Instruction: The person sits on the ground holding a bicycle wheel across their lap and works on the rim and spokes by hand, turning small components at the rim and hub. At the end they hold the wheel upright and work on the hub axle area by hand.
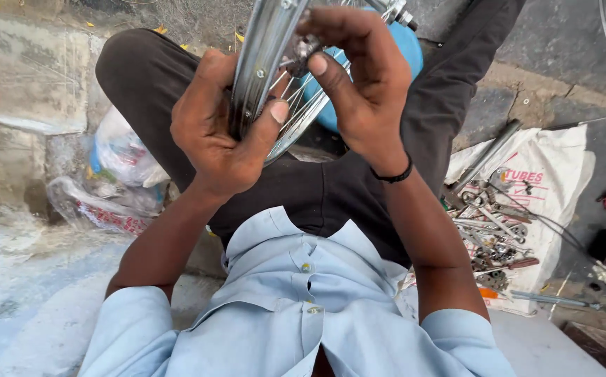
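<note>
The left hand [216, 129] is closed around the shiny curved metal wheel rim [261, 52], with the thumb pressed on its inner side and the other fingers wrapped behind it. The rim stands almost upright above the person's lap, between the two knees in dark trousers [317, 195]. Thin steel spokes [296, 105] run from the rim towards the right. The right hand [362, 84] reaches over the rim from the other side; its thumb and first fingers pinch a small dark metal tool [304, 47] at the inner edge of the rim. A black band [394, 174] sits on the right wrist. Behind the spokes a smooth round blue object [404, 42] is partly seen.

On the stone ground to the right lies a white cloth sack [561, 167] carrying many grey metal wrenches and small parts [495, 230], with a long steel tube [488, 153] across its upper edge. To the left, crumpled clear plastic bags [118, 160] lie beside the leg.
</note>
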